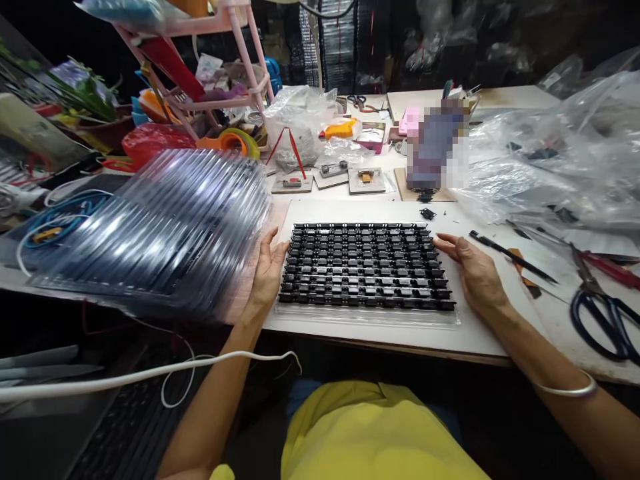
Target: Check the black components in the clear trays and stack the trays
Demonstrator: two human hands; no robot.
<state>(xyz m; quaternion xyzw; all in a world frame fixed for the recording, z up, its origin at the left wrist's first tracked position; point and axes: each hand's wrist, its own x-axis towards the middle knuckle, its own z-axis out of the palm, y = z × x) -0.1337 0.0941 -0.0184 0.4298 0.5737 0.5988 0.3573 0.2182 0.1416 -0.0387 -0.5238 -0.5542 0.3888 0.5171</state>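
Left hand [267, 270] and right hand [477, 273] at opposite sides of a clear tray [320, 319] of black parts [367, 267] on the white table [310, 210], fingers loosely spread, firm grip unclear

In the head view, I am seeing a clear tray [367, 319] of black parts [367, 267] lying on the white tabletop [325, 210]. The left hand [269, 270] is touching its left edge, and the right hand [477, 273] is reaching to its right side. Stacked clear trays [165, 227] are lying left of it; dark-handled scissors [600, 320] and a black tool [515, 258] are resting to the right.
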